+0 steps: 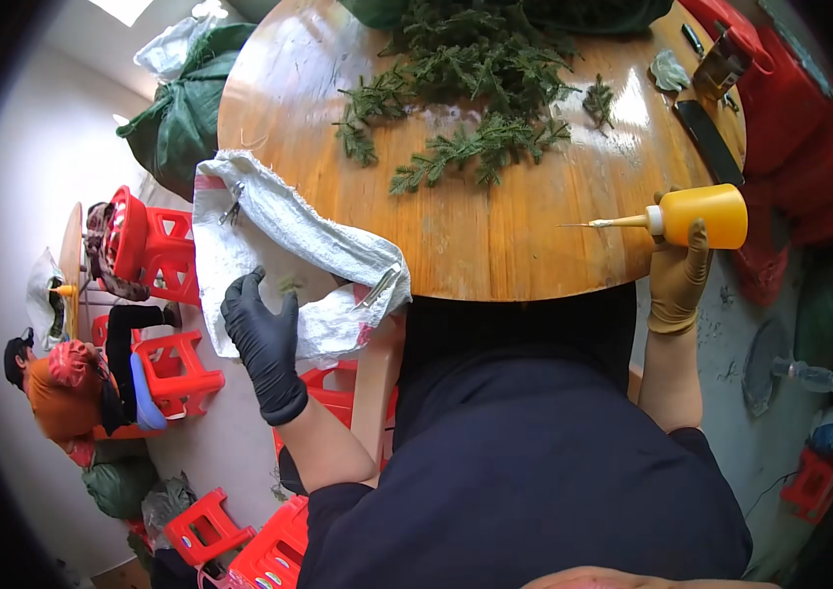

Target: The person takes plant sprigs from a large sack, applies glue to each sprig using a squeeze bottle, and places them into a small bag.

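Observation:
My right hand, in a tan glove, grips a yellow squeeze bottle at the table's right front edge. The bottle lies sideways, its long thin tip pointing left over the wood. My left hand, in a black glove, is over the mouth of a white woven sack, thumb and fingers apart. A small green sprig shows just past its fingertips, seemingly loose inside the sack. Clips hold the sack's rim at the table's left edge. Green fir branches are piled on the table.
The round wooden table also bears a dark phone-like slab, and an amber container. Red stools stand left and behind. Another person sits at the far left. A green sack is beyond the table's left edge.

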Motion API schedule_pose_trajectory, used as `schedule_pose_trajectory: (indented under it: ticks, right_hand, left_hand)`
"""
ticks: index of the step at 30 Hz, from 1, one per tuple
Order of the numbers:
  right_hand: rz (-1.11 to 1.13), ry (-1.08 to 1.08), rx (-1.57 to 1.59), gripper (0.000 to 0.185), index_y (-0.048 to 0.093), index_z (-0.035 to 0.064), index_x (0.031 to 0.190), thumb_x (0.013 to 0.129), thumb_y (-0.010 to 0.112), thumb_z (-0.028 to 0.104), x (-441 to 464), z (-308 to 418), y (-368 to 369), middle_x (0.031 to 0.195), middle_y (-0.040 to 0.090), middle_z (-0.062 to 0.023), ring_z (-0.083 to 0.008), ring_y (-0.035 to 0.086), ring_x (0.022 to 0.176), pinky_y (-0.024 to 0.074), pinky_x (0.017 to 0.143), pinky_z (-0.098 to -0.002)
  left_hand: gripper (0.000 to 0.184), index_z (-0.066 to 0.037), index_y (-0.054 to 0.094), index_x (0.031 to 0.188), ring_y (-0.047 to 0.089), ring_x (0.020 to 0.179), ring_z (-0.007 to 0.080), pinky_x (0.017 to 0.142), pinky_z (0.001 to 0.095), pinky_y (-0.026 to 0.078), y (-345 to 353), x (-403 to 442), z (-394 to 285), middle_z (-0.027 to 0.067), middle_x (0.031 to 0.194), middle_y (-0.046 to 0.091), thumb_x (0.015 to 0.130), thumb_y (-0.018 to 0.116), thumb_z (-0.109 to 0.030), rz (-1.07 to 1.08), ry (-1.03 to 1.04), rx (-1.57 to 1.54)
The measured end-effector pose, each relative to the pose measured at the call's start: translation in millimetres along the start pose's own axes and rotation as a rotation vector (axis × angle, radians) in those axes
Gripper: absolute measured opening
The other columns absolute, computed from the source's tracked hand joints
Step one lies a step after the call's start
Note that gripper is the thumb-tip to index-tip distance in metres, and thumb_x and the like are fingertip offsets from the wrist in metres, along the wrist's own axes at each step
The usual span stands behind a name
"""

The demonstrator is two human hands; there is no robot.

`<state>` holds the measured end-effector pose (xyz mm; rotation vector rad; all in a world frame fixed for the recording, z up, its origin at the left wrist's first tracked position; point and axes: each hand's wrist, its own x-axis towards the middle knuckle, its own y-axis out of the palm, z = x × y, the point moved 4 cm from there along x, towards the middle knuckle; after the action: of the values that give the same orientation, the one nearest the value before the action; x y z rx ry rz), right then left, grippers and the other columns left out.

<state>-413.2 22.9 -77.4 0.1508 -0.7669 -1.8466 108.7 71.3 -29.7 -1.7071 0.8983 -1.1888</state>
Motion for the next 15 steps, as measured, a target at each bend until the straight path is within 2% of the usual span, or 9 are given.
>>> schedule_pose_trajectory:
  ticks: [1,3,5,7,10,11,13,15]
  right_hand:
    - [-0.004,0.001,0.005,0.047,0.051,0.0076,0.132,0.094,0.07,0.029,-0.2,-0.9,-0.4,0.119,0.063,-0.012,-0.0312,0.065,0.112,0.0566,0.093,-0.0434]
    - [0.001,0.005,-0.006,0.048,0.051,0.0078,0.133,0.094,0.07,0.029,-0.8,-0.2,-0.7,0.12,0.063,-0.0122,-0.0315,0.065,0.113,0.0562,0.094,-0.0436]
    - [0.009,0.011,-0.002,0.048,0.051,0.0079,0.133,0.094,0.07,0.029,-0.9,0.6,-1.1,0.12,0.063,-0.0123,-0.0316,0.065,0.113,0.056,0.095,-0.0434]
    - [0.022,0.01,0.003,0.048,0.051,0.0081,0.133,0.094,0.07,0.029,0.4,0.6,-1.8,0.12,0.063,-0.0124,-0.0317,0.065,0.113,0.0557,0.095,-0.0433]
    - [0.013,0.029,0.047,0.049,0.05,0.0084,0.134,0.094,0.07,0.029,-0.2,2.1,-7.3,0.121,0.063,-0.0123,-0.0318,0.065,0.114,0.0552,0.095,-0.043]
    - [0.016,0.035,0.043,0.049,0.05,0.0085,0.134,0.094,0.07,0.029,-1.3,2.6,-8.5,0.122,0.063,-0.0122,-0.032,0.064,0.115,0.0547,0.096,-0.043]
    - [0.018,0.042,0.039,0.05,0.05,0.0087,0.135,0.094,0.07,0.03,0.0,5.2,-11.1,0.123,0.062,-0.0122,-0.0321,0.064,0.116,0.0541,0.096,-0.043]
    - [0.047,0.048,0.062,0.051,0.05,0.0091,0.136,0.094,0.07,0.03,-1.1,5.9,-13.0,0.124,0.062,-0.0123,-0.0322,0.063,0.117,0.053,0.098,-0.043]
  left_hand:
    - [0.054,-0.004,0.063,0.125,0.054,0.117,0.0374,0.103,0.0473,0.043,0.2,2.2,-11.1,0.0199,0.123,0.059,0.074,0.079,-0.012,-0.053,0.016,0.05]
    - [0.054,-0.005,0.062,0.125,0.052,0.121,0.0369,0.104,0.0478,0.042,2.6,11.2,-54.7,0.0195,0.126,0.058,0.074,0.078,-0.013,-0.106,0.14,-0.089]
    - [0.053,-0.006,0.063,0.125,0.05,0.124,0.0378,0.106,0.0482,0.04,11.1,21.9,-115.0,0.0193,0.129,0.056,0.076,0.078,-0.015,-0.047,0.27,-0.328]
    - [0.051,-0.008,0.062,0.129,0.051,0.126,0.0365,0.108,0.0457,0.038,23.0,26.5,-170.1,0.0186,0.13,0.058,0.08,0.076,-0.013,-0.055,0.442,-0.391]
    - [0.047,-0.008,0.063,0.126,0.056,0.118,0.036,0.106,0.0465,0.039,49.6,33.4,-206.7,0.0181,0.122,0.062,0.081,0.074,-0.016,-0.128,0.561,-0.272]
    - [0.047,-0.008,0.063,0.126,0.056,0.118,0.036,0.106,0.0465,0.039,51.6,33.9,-205.3,0.0181,0.122,0.062,0.081,0.074,-0.016,-0.134,0.562,-0.279]
    - [0.042,-0.008,0.064,0.122,0.059,0.109,0.0361,0.103,0.0482,0.04,60.1,37.0,-195.5,0.0166,0.112,0.065,0.081,0.072,-0.018,0.188,0.439,-0.261]
    - [0.04,-0.008,0.065,0.118,0.059,0.104,0.0353,0.1,0.0475,0.041,57.1,27.9,-185.8,0.0145,0.107,0.066,0.079,0.073,-0.012,0.181,0.433,-0.274]
